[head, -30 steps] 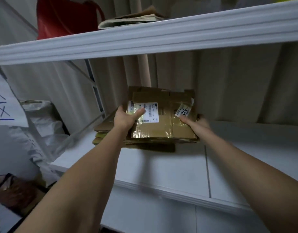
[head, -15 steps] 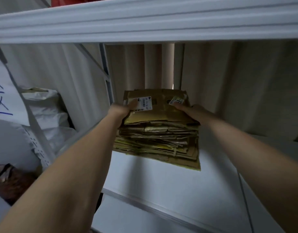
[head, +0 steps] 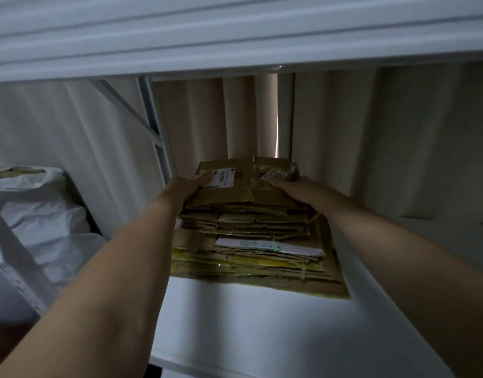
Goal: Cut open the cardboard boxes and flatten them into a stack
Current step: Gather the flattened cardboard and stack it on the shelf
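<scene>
A stack of flattened cardboard boxes (head: 251,249) lies on a white shelf (head: 262,323), wide pieces at the bottom. On top sits a flattened brown box with white shipping labels (head: 243,184). My left hand (head: 183,188) holds its left edge, thumb lying on the label. My right hand (head: 295,188) holds its right edge, thumb on top by a small label. The fingers of both hands are hidden under the cardboard.
A white shelf board (head: 235,36) runs overhead close to the stack. A beige curtain (head: 371,137) hangs behind. A metal rack post (head: 158,137) stands at the left, with white bags (head: 44,214) beyond it.
The view has dropped closer, so the stack's front edges now show. Both hands still hold the top flattened box, which has settled onto the stack.
</scene>
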